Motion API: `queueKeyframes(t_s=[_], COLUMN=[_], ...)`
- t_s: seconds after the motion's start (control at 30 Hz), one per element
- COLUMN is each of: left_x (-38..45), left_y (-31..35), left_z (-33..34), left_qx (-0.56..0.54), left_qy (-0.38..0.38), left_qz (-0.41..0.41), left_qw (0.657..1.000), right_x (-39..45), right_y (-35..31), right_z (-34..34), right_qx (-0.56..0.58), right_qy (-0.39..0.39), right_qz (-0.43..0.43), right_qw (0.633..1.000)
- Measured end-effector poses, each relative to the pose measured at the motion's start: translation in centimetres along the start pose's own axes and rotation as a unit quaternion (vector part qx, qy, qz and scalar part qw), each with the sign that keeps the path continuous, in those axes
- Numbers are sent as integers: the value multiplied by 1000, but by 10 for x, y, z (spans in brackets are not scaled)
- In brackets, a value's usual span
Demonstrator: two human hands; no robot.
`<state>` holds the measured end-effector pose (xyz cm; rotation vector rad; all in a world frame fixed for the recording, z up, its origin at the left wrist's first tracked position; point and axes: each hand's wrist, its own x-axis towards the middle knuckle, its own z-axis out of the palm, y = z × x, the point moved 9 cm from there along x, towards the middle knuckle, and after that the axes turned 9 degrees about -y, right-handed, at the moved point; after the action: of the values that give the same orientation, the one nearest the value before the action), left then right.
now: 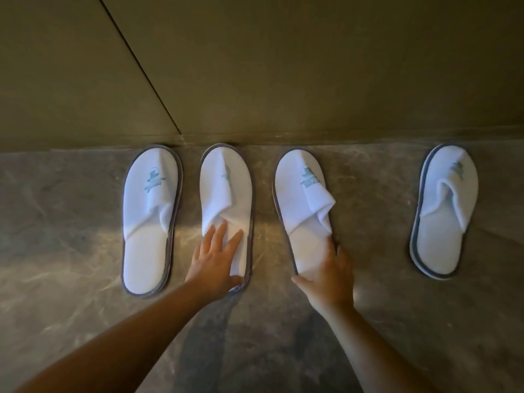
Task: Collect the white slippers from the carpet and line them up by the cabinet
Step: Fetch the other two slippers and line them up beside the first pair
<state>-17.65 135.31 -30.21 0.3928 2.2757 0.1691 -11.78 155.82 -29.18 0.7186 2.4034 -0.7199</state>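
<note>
Head view: four white terry slippers with grey piping line the marble floor's far edge, toes at the olive cabinet [283, 66]. Left hand [218, 259] lies flat, released, on the second slipper [224, 191]; right hand [329, 276] grasps the third slipper [297, 199] by its heel.

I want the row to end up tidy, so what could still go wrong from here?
The third slipper sits angled under the right hand; a careless push could leave it crooked. The far-right slipper stands apart, so spacing may stay uneven. The left hand could nudge the second slipper out of line.
</note>
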Motion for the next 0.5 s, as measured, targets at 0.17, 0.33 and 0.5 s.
queueKeyframes(t_s=[0.17, 0.33, 0.5], left_x=[2, 2, 3], left_y=[0, -2, -2], left_z=[3, 4, 4], left_qx=[4, 8, 13], left_qy=[15, 14, 16], left_qz=[6, 5, 4], left_qw=[1000, 1000, 1000], right_x=[0, 2, 1], right_y=[-8, -14, -16], right_z=[10, 8, 7], right_qx=[-58, -42, -37], right_qy=[32, 46, 50], right_qz=[21, 27, 32], right_qw=[998, 998, 998])
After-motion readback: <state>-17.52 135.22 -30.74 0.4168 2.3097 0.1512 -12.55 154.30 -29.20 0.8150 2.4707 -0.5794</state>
